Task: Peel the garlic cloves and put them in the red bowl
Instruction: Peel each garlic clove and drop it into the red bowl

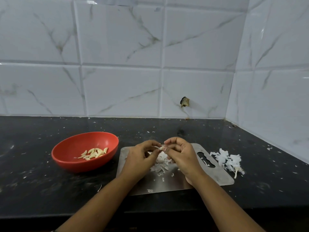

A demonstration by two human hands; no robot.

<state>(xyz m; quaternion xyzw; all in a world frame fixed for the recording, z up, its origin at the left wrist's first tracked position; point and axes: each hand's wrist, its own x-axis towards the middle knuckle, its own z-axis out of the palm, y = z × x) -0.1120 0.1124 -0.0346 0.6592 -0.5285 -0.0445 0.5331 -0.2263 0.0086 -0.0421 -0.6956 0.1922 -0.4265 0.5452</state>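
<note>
desk: dark stone desk (33, 190) is carrying everything, with bits of skin lying all over it
board: steel board (217, 178) is sitting near the front edge, right of the middle, and both hands are working above it
bowl: red bowl (80, 164) is sitting just off the board's left edge, holding a small heap of peeled cloves (93, 154)
left hand: left hand (140, 158) is curling in, its fingers (153, 144) pinching the clove's left end
right hand: right hand (182, 153) is doing the same from the other side, fingers (168, 143) nipping the right end
skins: one pile (227, 160) is lying on the desk off the board's right edge, another (161, 164) is lying on the board under the hands
clove: garlic clove (161, 148) is being held up between the two sets of fingertips, long axis running roughly left-right; can't tell how much skin is left on it
my guess: the bowl is lying left of the clove, so the left hand is looking nearer for the drop
</note>
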